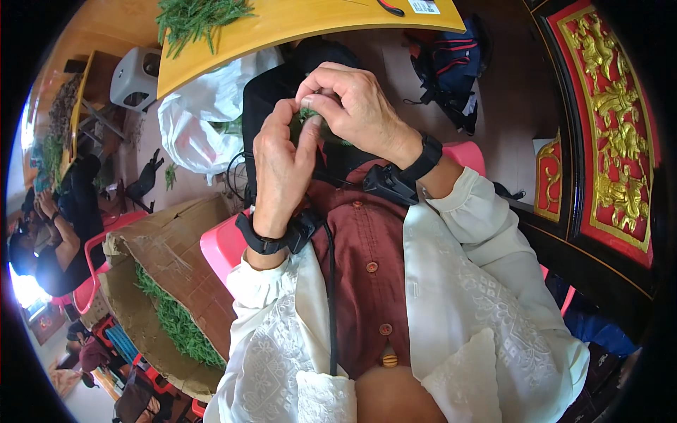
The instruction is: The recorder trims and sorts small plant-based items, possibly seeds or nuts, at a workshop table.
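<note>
My left hand (282, 158) and my right hand (360, 109) meet above my lap, close to the near edge of the yellow table. Between their fingertips is a small green sprig (307, 113) with needle-like leaves, mostly hidden by the fingers. My right thumb and forefinger pinch it from above. The left thumb and fingers close on it from the left side. Both wrists wear black straps with small devices. On the yellow table (296, 25) lies a pile of similar green sprigs (197, 20).
A cardboard box (176, 247) holding green sprigs (176, 321) stands at my left. White plastic bags (204, 116) lie under the table, near a grey stool (134, 79). A dark backpack (455, 60) rests on the floor. Carved red-gold panelling (613, 113) borders the right. Other people sit far left.
</note>
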`<action>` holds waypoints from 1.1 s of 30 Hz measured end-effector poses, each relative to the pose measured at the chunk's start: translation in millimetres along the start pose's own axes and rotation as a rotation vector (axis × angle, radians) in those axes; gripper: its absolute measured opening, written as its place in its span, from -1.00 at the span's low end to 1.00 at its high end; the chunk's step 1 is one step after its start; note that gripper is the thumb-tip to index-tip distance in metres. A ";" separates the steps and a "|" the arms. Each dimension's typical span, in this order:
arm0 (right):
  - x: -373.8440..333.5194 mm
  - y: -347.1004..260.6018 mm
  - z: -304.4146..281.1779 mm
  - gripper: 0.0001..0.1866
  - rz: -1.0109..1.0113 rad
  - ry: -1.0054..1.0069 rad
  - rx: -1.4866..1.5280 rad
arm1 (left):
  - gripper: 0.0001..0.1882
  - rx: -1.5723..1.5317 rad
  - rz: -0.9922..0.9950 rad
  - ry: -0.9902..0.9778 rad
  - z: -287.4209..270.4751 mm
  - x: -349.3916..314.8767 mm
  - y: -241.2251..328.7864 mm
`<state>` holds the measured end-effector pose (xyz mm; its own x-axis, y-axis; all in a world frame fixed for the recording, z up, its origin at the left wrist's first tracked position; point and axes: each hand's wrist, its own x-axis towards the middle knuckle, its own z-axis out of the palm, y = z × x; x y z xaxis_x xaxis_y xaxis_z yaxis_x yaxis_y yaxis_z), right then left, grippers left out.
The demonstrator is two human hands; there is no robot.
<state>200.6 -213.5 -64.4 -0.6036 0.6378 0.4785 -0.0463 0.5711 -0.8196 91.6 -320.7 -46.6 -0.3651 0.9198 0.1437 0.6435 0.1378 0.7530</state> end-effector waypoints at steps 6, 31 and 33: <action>0.6 -7.9 0.4 -0.93 0.229 -0.025 0.176 | -0.89 -0.418 -0.100 0.043 0.2 2.6 -9.5; -2.7 4.9 3.2 -0.91 0.198 -0.089 0.135 | -0.84 -0.270 -0.100 -0.058 -9.9 0.1 -12.7; -3.5 5.4 3.9 -0.90 0.195 -0.073 0.138 | -0.83 -0.270 -0.086 -0.054 -9.1 -0.7 -14.7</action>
<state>199.3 -214.7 -71.8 -0.6675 0.6870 0.2872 -0.0282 0.3621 -0.9317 76.2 -326.7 -51.9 -0.3693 0.9283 0.0428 0.4068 0.1201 0.9056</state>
